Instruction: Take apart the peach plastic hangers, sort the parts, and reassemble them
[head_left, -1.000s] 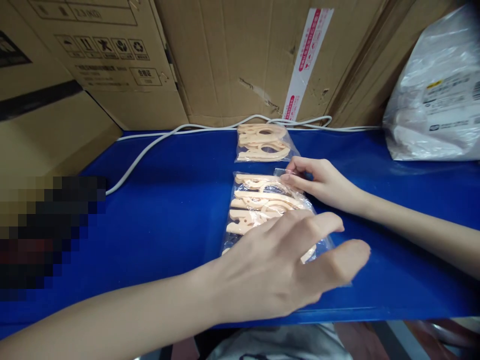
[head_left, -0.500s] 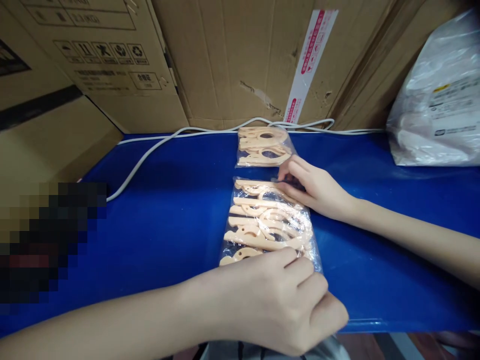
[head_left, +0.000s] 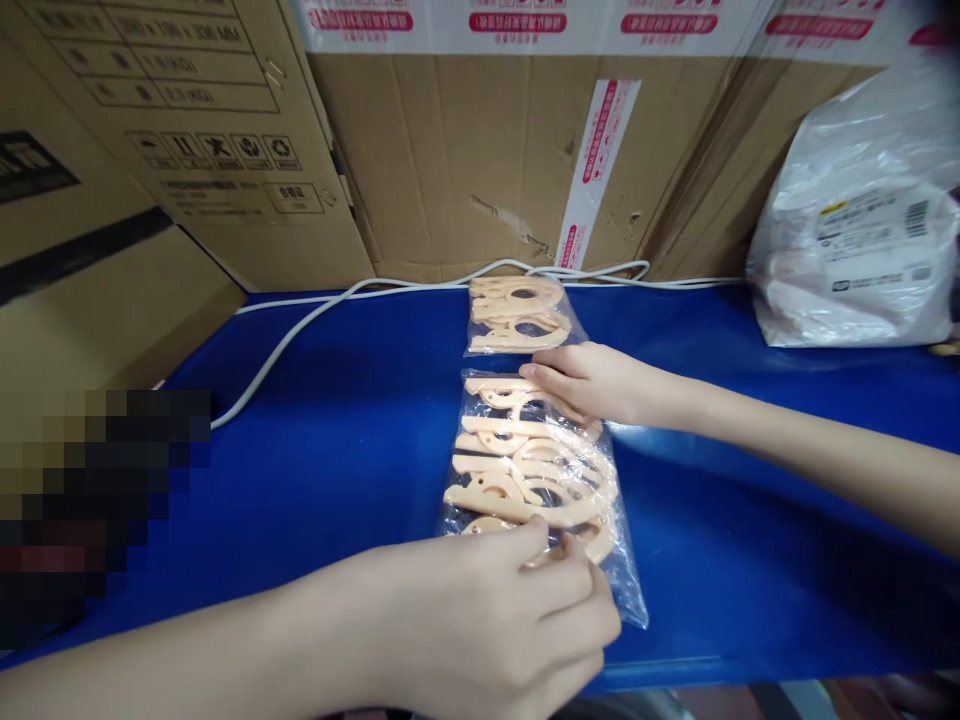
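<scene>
A clear plastic bag of beige folding hangers (head_left: 525, 490) lies flat on the blue table in front of me, the hangers stacked in rows inside it. My left hand (head_left: 517, 610) is over its near end, fingers bent and closed on the film, covering the lower left part. At the far right corner, my right hand (head_left: 592, 385) has thumb and fingers pinched on the bag's edge. Just beyond lies a second, similar bag of hangers (head_left: 517, 315), close to my right fingers. The fingertips of my left hand are partly hidden.
White cable (head_left: 285, 350) runs along the back of the blue tabletop (head_left: 337, 450) and down its left side. Cardboard boxes (head_left: 465, 150) stand behind and to the left. A white plastic bag with a label (head_left: 855, 230) sits at the back right. A blurred-out patch covers the left edge.
My left hand has shifted left from the bag's near right corner, uncovering that corner. My right hand has moved slightly left along the far edge. The view has tilted up a little.
</scene>
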